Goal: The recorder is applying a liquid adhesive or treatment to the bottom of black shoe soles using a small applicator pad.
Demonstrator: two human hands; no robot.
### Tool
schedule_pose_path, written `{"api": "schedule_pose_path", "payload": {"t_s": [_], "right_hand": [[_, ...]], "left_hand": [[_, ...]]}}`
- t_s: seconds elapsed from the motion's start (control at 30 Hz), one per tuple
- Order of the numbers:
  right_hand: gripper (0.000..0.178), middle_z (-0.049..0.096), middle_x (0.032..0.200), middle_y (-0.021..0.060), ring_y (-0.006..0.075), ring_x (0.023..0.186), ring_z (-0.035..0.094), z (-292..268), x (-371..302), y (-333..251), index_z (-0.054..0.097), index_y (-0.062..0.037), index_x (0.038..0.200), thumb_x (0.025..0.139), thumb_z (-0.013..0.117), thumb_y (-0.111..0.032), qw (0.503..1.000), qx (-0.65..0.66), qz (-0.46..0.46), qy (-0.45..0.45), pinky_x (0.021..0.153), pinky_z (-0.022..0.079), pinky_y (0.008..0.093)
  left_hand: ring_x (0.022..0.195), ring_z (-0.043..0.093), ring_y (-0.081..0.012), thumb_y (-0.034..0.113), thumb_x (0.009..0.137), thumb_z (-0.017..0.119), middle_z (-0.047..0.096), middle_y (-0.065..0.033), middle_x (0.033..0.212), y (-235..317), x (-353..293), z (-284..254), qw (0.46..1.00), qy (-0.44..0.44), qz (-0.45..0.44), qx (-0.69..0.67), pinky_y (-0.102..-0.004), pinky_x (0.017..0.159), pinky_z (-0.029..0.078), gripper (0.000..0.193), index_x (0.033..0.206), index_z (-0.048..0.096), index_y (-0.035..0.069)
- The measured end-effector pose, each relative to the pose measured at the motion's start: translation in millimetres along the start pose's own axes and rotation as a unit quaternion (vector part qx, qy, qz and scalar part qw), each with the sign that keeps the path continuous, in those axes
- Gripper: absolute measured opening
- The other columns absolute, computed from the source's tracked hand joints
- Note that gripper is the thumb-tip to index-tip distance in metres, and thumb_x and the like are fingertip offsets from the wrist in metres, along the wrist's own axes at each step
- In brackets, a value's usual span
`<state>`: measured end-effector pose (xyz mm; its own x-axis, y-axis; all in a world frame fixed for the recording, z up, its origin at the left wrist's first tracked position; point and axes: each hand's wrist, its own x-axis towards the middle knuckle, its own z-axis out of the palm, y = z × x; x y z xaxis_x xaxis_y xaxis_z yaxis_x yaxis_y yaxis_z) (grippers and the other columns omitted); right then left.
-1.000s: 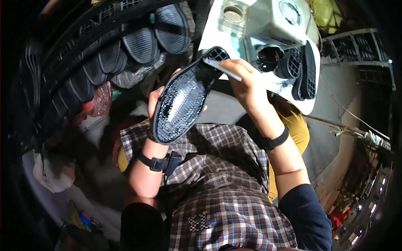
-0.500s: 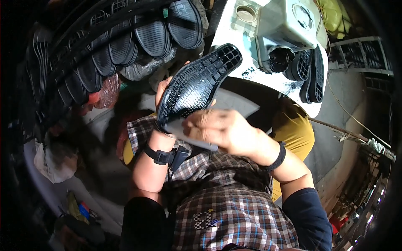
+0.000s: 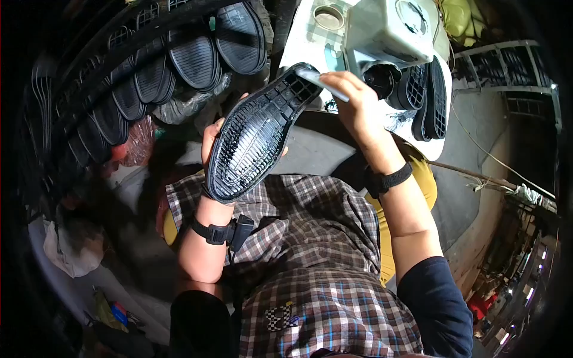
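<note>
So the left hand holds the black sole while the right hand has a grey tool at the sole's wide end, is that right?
Not quite: the grey tool is at the narrow end of the sole, as the head view shows. The left hand does hold the sole, and the right hand the tool.

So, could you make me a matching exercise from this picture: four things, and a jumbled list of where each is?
Things
1. Glossy black ridged sole
2. Thin flat grey tool
3. Flat black ribbed soles
4. Boxy off-white container

Places
A. In a row at upper left
B. On the white table
C. In the right fingers
D. In the left fingers

Pairs: 1-D, 2-C, 3-A, 4-B
</note>
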<state>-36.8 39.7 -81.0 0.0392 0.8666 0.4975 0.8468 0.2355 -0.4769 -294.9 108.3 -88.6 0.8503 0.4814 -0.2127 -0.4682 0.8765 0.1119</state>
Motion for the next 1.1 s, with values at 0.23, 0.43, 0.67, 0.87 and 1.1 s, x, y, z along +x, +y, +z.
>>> {"api": "schedule_pose_path", "payload": {"t_s": [0.23,0.43,0.67,0.87,1.1], "right_hand": [[0.021,0.066,0.091,0.0122,0.0315,0.081,0.066,-23,-4,-18,0.066,-0.0037,0.095,0.076,0.065,0.006,0.986,-0.09,0.127,-0.06,0.068,0.053,0.0339],[0.019,0.065,0.086,0.0123,0.0304,0.078,0.065,-45,-22,-42,0.065,-0.0039,0.094,0.077,0.066,0.005,0.99,0.029,0.105,-0.087,0.069,0.052,0.0337],[0.03,0.064,0.115,0.0092,0.0156,0.103,0.058,-50,-71,-24,0.062,-0.0002,0.117,0.096,0.057,-0.021,0.838,0.438,0.303,0.122,0.096,0.04,0.0306],[0.06,0.052,0.136,0.0097,0.0141,0.115,0.05,-72,-104,-50,0.048,0.0023,0.135,0.091,0.062,-0.037,0.711,0.605,0.326,0.145,0.098,0.036,0.0297],[0.078,0.06,0.113,0.0039,0.0099,0.098,0.055,-120,-153,-59,0.037,-0.0011,0.143,0.086,0.067,-0.046,0.621,0.655,0.362,0.234,0.081,0.044,0.0252]], "left_hand": [[0.128,0.041,-0.0473,0.031,0.087,0.045,0.034,-0.0241,0.147,-9,-3,-2,0.999,-0.004,0.014,-0.045,-0.0718,0.097,0.036,0.067,0.148,0.028,0.012],[0.125,0.046,-0.044,0.031,0.086,0.05,0.037,-0.024,0.145,-11,-3,5,0.999,0.007,0.025,0.031,-0.0673,0.097,0.04,0.07,0.148,0.027,0.008],[0.127,0.045,-0.0408,0.04,0.091,0.052,0.036,-0.0259,0.145,-5,-15,32,0.99,-0.131,-0.06,0.012,-0.0562,0.105,0.038,0.075,0.147,0.024,-0.001],[0.12,0.051,-0.0434,0.051,0.095,0.037,0.051,-0.0244,0.132,-20,-2,16,0.983,-0.108,-0.149,0.022,-0.0643,0.081,0.051,0.067,0.137,0.043,0.0],[0.127,0.044,-0.0388,0.053,0.095,0.032,0.047,-0.0204,0.139,-110,49,112,0.999,0.017,-0.048,0.015,-0.0608,0.109,0.024,0.066,0.137,0.045,0.004]]}}
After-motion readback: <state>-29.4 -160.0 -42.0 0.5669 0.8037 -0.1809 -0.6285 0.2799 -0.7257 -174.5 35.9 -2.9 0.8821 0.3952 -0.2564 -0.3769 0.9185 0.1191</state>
